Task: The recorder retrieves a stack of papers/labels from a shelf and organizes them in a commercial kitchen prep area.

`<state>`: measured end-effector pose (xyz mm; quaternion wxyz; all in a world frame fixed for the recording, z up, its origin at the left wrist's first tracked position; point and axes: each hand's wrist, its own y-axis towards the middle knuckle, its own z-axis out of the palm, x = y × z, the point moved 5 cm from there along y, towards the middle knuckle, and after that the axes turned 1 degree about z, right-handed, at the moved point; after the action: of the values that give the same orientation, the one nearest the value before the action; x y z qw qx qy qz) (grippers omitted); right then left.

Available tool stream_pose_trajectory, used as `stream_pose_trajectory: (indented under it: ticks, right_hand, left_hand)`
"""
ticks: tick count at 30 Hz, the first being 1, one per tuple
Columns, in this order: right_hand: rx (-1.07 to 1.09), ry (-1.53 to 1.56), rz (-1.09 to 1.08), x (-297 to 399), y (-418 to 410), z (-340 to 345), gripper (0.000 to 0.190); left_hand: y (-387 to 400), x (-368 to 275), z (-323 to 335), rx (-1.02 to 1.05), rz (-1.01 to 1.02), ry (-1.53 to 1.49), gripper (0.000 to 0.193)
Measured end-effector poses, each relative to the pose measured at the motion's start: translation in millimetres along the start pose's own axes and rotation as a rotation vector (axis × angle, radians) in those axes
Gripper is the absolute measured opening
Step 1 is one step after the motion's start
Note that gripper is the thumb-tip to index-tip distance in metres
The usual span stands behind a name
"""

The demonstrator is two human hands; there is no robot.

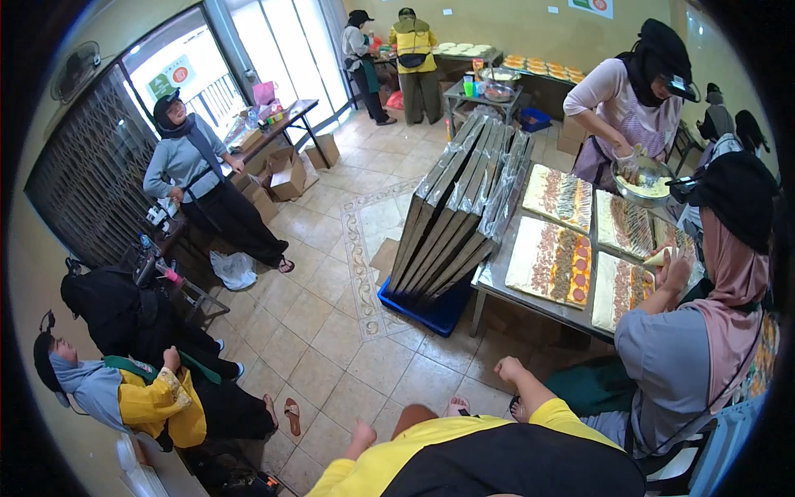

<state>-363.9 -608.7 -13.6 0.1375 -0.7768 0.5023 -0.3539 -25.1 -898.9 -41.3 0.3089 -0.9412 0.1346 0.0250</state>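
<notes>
My left hand (363, 433) hangs low beside my body over the tiled floor, with no object visible in it; its finger shape is unclear. Curled loosely, my right hand (510, 369) is held out in front of me, below the metal table (546, 306), touching nothing visible. On that table lie several rectangular dough sheets (520, 256) with bands of shredded meat, brown filling, orange sauce and sausage slices. A co-worker in a grey top holds a piping bag (659, 256) over them. Another person's gloved hand is in a metal bowl (645, 186) of pale shredded filling.
Plastic-wrapped trays (456, 205) lean upright in a blue crate (428, 314) left of the table. A seated co-worker (671, 366) is close on my right. Others stand or sit at the left. Cardboard boxes (287, 175), a white plastic bag (233, 270) and a sandal (292, 416) are on the floor.
</notes>
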Motion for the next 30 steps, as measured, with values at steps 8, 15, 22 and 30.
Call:
stream_pose_trajectory:
  ticks: [8, 15, 22, 30]
  right_hand:
    - [0.036, 0.203, 0.127, -54.4, 13.3, 21.3, 0.024]
    - [0.002, 0.710, 0.840, -151.9, -49.9, 71.0, 0.024]
    - [-0.388, 0.803, 0.897, -89.0, -93.6, 48.9, 0.015]
    - [-0.537, 1.047, 0.990, -27.4, -65.2, 112.0, 0.020]
  left_hand:
    - [78.2, -128.2, -53.7, 0.242, 0.430, 0.269, 0.023]
    - [194.3, -176.2, -78.1, 0.263, 0.513, 0.434, 0.038]
    - [208.5, -312.0, -120.6, 0.242, 0.775, 0.722, 0.036]
    - [208.6, -389.8, -78.4, 0.291, 1.053, 0.712, 0.040]
